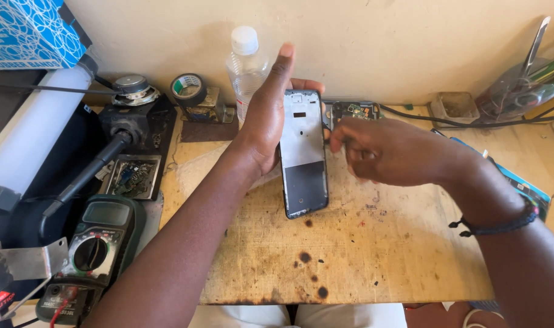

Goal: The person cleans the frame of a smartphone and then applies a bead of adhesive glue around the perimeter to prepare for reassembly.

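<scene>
Single head-worn view, looking steeply down and forward over the table (350, 267) toward the wall (380, 42). Close range; both forearms enter from the bottom edge.

Multimeter (88, 255) cut off; circuit board (357, 111) perhaps half-hidden.

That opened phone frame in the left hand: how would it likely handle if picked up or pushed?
The phone frame looks thin and flat, so probably light and somewhat fragile. The left hand props it on edge; likely to tip if released. Its flat shape shouldn't roll.

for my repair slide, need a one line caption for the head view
Left hand holds an opened phone frame upright over a scorched wooden board; right hand beside it.
</scene>
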